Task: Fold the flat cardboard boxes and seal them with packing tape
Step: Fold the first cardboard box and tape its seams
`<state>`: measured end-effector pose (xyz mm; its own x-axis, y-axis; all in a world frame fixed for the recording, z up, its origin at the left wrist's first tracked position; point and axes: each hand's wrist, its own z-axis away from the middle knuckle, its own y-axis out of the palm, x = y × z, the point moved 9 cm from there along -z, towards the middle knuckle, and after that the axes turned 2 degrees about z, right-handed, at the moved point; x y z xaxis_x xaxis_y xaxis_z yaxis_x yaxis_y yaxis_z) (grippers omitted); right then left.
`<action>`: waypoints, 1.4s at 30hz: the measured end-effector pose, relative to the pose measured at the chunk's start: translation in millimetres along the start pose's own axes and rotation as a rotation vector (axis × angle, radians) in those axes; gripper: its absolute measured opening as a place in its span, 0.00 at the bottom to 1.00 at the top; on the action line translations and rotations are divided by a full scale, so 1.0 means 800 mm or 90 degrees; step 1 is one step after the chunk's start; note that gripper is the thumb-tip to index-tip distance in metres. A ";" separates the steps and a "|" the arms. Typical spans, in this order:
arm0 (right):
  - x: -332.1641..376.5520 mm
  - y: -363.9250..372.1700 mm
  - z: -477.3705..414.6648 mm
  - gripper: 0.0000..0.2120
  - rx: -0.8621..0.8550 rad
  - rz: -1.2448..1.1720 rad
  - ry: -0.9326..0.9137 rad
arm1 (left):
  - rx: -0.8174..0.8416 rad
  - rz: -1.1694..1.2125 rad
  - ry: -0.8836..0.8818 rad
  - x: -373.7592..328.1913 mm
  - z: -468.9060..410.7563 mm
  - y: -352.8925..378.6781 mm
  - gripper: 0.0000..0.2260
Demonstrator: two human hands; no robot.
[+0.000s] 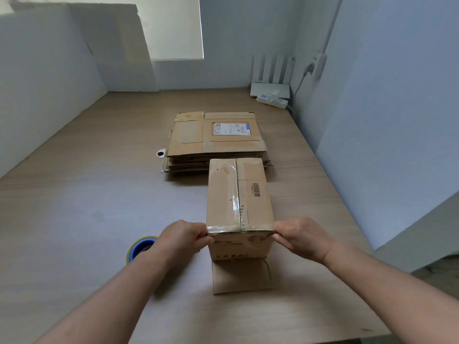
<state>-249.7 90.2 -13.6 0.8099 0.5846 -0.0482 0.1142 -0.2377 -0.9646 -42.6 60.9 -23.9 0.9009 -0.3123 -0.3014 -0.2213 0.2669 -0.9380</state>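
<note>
A folded brown cardboard box (250, 194) stands on the wooden table (87, 207), its top seam covered with clear tape. One flap (242, 276) lies flat on the table at its near end. My left hand (185, 238) pinches the box's near left top corner, and my right hand (301, 237) pinches the near right top corner. A roll of packing tape (140, 247) with a blue core lies on the table just left of my left wrist, partly hidden by it. Behind the box lies a stack of flat cardboard boxes (213, 137).
A large cardboard sheet (119, 48) leans on the back wall at the left. A white router (270, 78) and a power strip (272, 100) sit at the back right corner. Walls close in the table on the left, back and right.
</note>
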 end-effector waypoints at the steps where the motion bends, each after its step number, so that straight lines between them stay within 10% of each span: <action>1: -0.001 0.000 0.000 0.13 -0.020 -0.004 -0.002 | -0.004 0.005 0.003 0.001 -0.001 0.002 0.12; 8: -0.017 -0.005 0.001 0.25 -0.018 -0.065 0.124 | 0.029 0.067 -0.045 0.019 0.010 0.019 0.14; 13: -0.056 0.000 -0.002 0.26 0.060 -0.272 0.485 | 0.023 0.332 -0.134 0.037 0.005 0.009 0.44; 23: -0.056 0.054 -0.029 0.34 0.121 -0.566 0.692 | -0.004 0.543 -0.157 -0.011 -0.036 0.000 0.25; 26: -0.063 0.053 -0.012 0.45 0.157 -0.563 0.720 | 0.012 0.487 -0.223 0.010 -0.032 0.013 0.31; 42: -0.043 -0.017 0.002 0.26 0.098 -0.339 0.609 | 0.010 0.554 -0.110 -0.015 0.001 0.001 0.19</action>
<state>-280.3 74.4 0.5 0.7965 -0.2737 0.5392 0.5614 0.0035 -0.8275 -53.4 65.7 -21.1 0.4592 0.1493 -0.8757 -0.8504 0.3589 -0.3848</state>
